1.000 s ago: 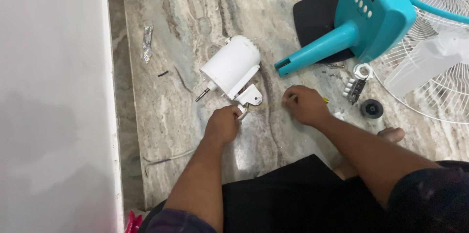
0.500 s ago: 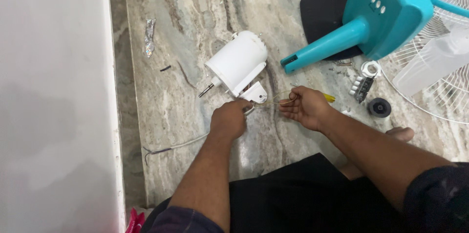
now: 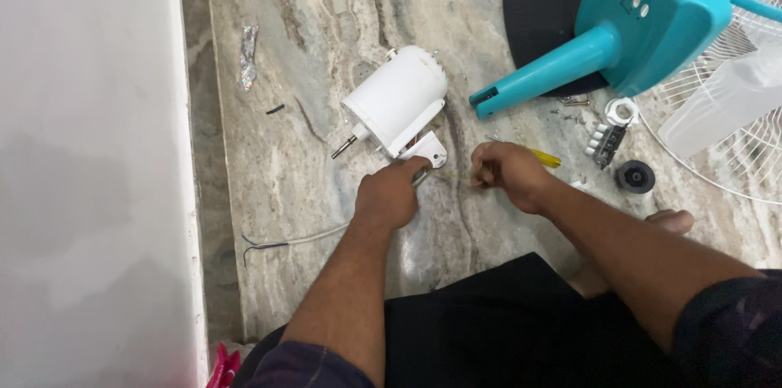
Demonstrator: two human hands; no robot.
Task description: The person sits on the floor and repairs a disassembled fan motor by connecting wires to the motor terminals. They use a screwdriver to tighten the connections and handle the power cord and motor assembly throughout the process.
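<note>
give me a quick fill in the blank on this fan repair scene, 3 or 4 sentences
1. The left hand rests at the bracket of the white ____ housing.
2. The fan stand lying on the floor is ____ in colour.
3. The right hand sits just in front of a screwdriver with a ____ handle.
4. The floor is made of ____ with grey veins.

Missing words: motor; teal; yellow; marble

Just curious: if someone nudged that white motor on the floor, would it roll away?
Probably a little: the motor is a round drum lying on its side on smooth stone. Its flat bracket would likely stop it soon. It may be heavy for its size.
</note>
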